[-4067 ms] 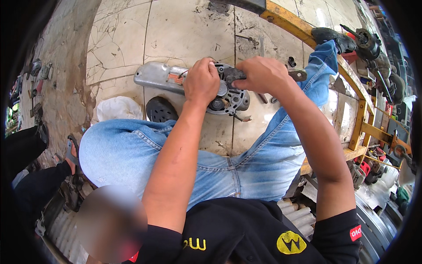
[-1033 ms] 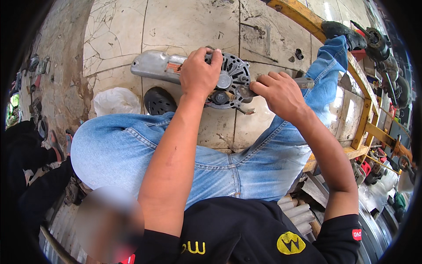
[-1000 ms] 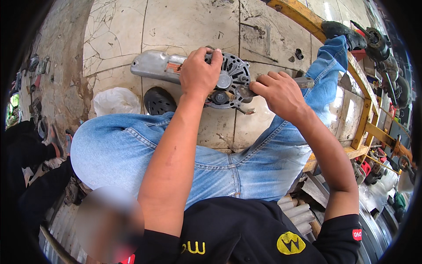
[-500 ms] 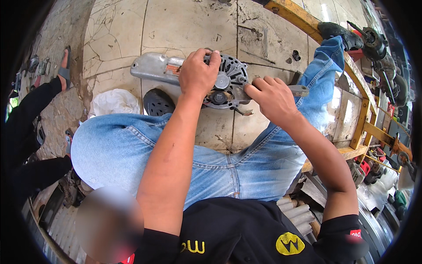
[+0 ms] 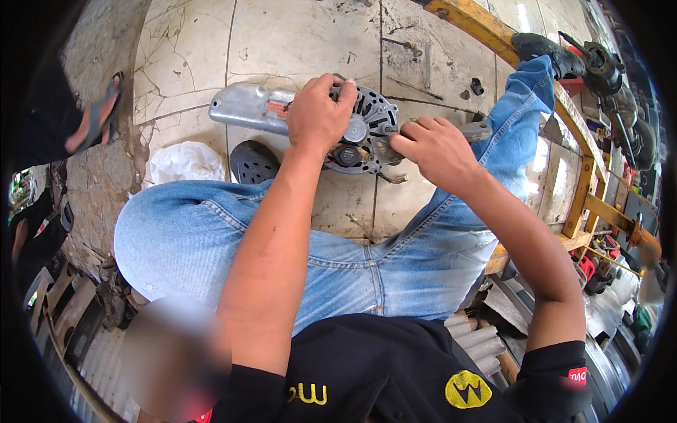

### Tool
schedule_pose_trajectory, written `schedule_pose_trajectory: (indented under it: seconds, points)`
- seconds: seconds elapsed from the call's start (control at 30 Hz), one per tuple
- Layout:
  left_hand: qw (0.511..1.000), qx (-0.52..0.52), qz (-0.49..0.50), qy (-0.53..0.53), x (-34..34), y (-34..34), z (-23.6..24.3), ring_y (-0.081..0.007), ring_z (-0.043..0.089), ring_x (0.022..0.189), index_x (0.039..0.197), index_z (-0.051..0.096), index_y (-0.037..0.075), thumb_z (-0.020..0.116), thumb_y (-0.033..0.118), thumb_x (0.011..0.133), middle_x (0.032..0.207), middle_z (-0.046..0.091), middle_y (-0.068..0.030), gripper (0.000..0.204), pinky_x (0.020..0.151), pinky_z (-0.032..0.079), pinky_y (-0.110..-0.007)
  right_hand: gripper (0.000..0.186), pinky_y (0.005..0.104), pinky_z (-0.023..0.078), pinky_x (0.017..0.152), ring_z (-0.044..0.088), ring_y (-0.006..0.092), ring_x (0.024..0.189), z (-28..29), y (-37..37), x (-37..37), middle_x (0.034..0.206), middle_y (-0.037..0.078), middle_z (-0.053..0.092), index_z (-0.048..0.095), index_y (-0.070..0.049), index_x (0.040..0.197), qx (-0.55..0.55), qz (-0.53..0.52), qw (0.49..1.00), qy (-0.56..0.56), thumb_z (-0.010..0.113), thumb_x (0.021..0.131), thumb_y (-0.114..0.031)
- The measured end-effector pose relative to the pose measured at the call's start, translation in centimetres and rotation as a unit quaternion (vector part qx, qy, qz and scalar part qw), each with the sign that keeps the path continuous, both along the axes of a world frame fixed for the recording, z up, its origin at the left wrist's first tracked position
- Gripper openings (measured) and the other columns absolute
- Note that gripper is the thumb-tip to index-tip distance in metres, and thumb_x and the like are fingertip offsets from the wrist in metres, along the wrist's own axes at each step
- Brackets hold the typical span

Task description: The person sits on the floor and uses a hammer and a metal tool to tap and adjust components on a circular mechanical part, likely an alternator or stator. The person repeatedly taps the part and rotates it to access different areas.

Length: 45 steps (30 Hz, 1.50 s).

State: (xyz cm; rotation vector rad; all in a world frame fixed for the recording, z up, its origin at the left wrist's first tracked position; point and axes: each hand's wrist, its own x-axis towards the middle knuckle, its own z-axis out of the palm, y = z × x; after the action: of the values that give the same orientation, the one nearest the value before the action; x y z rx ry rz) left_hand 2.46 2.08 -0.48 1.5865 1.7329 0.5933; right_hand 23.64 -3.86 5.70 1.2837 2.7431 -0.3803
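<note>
A round, slotted grey metal housing (image 5: pixel 365 116), which looks like an alternator, rests on the tiles in front of me. My left hand (image 5: pixel 317 116) is wrapped over its left side, thumb up near the rim. The fingers of my right hand (image 5: pixel 441 151) are closed round a long flat grey tool (image 5: pixel 476 131). One end of that tool sticks out to the right of my fist; the other lies against the housing's right side, partly hidden by my fingers. Short wires (image 5: pixel 395 178) poke out under the housing. A long silver metal piece (image 5: pixel 247 109) reaches leftward from behind my left hand.
A black perforated clog (image 5: pixel 254 163) and a crumpled white bag (image 5: pixel 187 163) lie left of the housing. A wrench (image 5: pixel 427 65) and small parts are on the far tiles. Yellow metal framing (image 5: pixel 479 25) runs along the right. Another person's sandalled foot (image 5: pixel 99 120) is at the left.
The outer end of the flat tool has swung up, away from me, with my right hand turning slightly. My left hand stays put. At the left the other person's legs have shifted.
</note>
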Motion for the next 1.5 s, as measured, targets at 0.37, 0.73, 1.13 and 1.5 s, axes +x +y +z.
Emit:
schedule_pose_trajectory:
  seconds: [0.37,0.73,1.13,1.5]
  points:
    - [0.999,0.028,-0.004,-0.022,-0.2,0.0,-0.4,-0.0357,0.065,0.092,0.097,0.07,0.005,0.06,0.042,0.093,0.1,0.069,-0.0183,0.039,0.08,0.05,-0.041,0.022,0.0371,0.048,0.08,0.061,0.0233,0.09,0.2,-0.2,0.1,0.091,0.003,0.061,0.057,-0.017,0.098,0.007,-0.008,1.0,0.015,0.062,0.079,-0.007]
    - [0.999,0.025,-0.005,-0.025,-0.2,0.2,-0.6,-0.0367,0.066,0.095,0.097,0.072,0.007,0.061,0.041,0.091,0.102,0.07,-0.0145,0.036,0.08,0.052,-0.046,0.021,0.0379,0.048,0.08,0.062,0.0239,0.091,-0.4,-0.8,-1.0,0.092,0.003,0.061,0.057,-0.018,0.098,0.009,-0.063,0.998,-0.013,0.062,0.08,-0.008]
    - [0.998,0.029,-0.04,-0.026,-0.2,0.6,-0.3,-0.037,0.065,0.095,0.097,0.073,0.009,0.061,0.043,0.09,0.104,0.071,-0.0138,0.037,0.08,0.052,-0.045,0.022,0.0373,0.048,0.08,0.061,0.0228,0.09,0.2,0.9,0.2,0.088,0.002,0.059,0.057,-0.019,0.097,-0.001,0.035,0.999,-0.004,0.062,0.079,-0.007]
    - [0.998,0.02,-0.061,-0.028,-0.1,0.8,0.1,-0.0365,0.066,0.097,0.098,0.073,0.008,0.061,0.044,0.09,0.105,0.071,-0.0136,0.038,0.081,0.052,-0.045,0.024,0.0361,0.047,0.079,0.061,0.0217,0.091,0.5,0.4,0.1,0.088,0.001,0.06,0.057,-0.02,0.097,0.001,0.024,1.0,-0.011,0.065,0.077,-0.01]
